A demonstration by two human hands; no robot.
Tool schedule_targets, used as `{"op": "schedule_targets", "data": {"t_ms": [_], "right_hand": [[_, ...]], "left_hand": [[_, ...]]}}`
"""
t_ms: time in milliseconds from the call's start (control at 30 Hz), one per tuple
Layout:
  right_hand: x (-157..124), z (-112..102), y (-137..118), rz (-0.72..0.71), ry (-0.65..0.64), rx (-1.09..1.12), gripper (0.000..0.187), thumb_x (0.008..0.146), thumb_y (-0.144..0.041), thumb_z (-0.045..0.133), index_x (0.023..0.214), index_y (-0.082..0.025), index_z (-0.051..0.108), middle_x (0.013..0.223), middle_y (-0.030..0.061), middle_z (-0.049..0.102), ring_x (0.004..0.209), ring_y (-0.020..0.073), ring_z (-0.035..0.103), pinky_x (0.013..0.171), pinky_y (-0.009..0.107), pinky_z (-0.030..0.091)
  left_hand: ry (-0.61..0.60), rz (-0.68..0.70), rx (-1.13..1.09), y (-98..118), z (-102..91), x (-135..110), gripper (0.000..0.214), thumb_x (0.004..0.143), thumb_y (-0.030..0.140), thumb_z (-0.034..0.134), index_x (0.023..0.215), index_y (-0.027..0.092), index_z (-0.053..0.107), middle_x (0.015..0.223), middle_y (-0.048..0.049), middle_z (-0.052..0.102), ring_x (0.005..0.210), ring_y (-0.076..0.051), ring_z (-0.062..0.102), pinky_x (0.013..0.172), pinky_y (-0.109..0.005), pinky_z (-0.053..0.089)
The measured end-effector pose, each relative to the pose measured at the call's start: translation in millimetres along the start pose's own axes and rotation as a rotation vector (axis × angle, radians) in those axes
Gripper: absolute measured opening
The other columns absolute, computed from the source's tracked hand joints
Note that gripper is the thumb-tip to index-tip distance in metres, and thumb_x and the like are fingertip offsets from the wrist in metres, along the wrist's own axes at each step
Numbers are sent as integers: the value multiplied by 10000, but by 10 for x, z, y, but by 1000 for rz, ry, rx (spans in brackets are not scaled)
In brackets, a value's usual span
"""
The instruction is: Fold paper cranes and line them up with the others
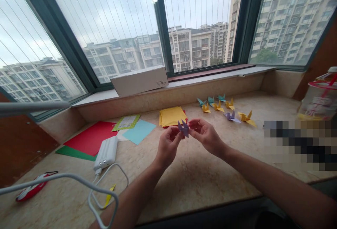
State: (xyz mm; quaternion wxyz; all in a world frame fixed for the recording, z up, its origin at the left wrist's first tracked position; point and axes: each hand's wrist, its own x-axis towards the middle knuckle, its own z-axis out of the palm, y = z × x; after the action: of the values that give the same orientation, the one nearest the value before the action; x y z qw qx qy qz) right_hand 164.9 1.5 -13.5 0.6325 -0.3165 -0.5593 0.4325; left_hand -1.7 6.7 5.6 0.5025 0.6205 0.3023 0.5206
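Purple paper crane (183,128) is held up above the stone counter (200,176), near the middle of the view. It is pinched on its left side by the fingertips of the left hand (168,145) and on its right side by the fingertips of the right hand (206,136).

Just behind it, a stack of yellow paper (171,116) is laid flat. Far to the right, small folded cranes (218,105) in blue, yellow and purple are lined up. To the left, a blue sheet (139,131), a red sheet (92,138) and a green printed card (126,122) are spread out; the writing on the card is too small to be read. A white power bank (106,153) with a cable is placed nearer. A white box (139,80) is set on the window sill, and its label cannot be read.
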Motion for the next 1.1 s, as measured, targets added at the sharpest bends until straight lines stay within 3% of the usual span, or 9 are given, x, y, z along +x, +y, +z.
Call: {"op": "schedule_targets", "data": {"t_ms": [167, 433, 667, 867, 1100], "right_hand": [[-6, 22, -52, 58, -92, 65, 427, 785, -310, 744, 1166, -180, 599, 918, 58, 728, 853, 189, 689, 799, 367, 564], [-8, 56, -53, 66, -71, 101, 330, 768, -311, 755, 1054, -175, 663, 870, 51, 746, 769, 171, 691, 688, 310, 571], [2, 59, -42, 73, -61, 123, 349, 737, -334, 779, 1026, -178, 659, 839, 46, 748, 753, 182, 698, 677, 326, 578], [-18, 31, -69, 71, -147, 42, 338, 790, -336, 740, 1078, -175, 666, 862, 53, 739, 765, 173, 688, 749, 355, 574], [15, -47, -173, 28, -27, -59, 308, 820, -346, 692, 1078, -177, 688, 887, 56, 729, 775, 165, 670, 742, 332, 570]], "left_hand": [[7, -7, 11, 9, 8, -9, 247, 810, 352, 716, 898, 140, 625, 819, -44, 694, 733, -154, 643, 720, -295, 521], [-47, -54, -26, -6, 35, -19, 299, 765, 273, 763, 938, 169, 543, 759, -5, 675, 677, -135, 638, 676, -268, 492], [-35, -72, -32, -7, 20, 0, 306, 744, 281, 779, 937, 156, 575, 770, -14, 673, 658, -132, 627, 648, -264, 477], [-47, -67, -30, 13, -6, 0, 264, 818, 347, 711, 942, 126, 637, 763, -37, 671, 665, -129, 594, 647, -261, 461], [-99, -78, -41, 55, -17, 7, 262, 800, 365, 725, 897, 133, 654, 752, -27, 654, 663, -131, 582, 644, -263, 452]]}}
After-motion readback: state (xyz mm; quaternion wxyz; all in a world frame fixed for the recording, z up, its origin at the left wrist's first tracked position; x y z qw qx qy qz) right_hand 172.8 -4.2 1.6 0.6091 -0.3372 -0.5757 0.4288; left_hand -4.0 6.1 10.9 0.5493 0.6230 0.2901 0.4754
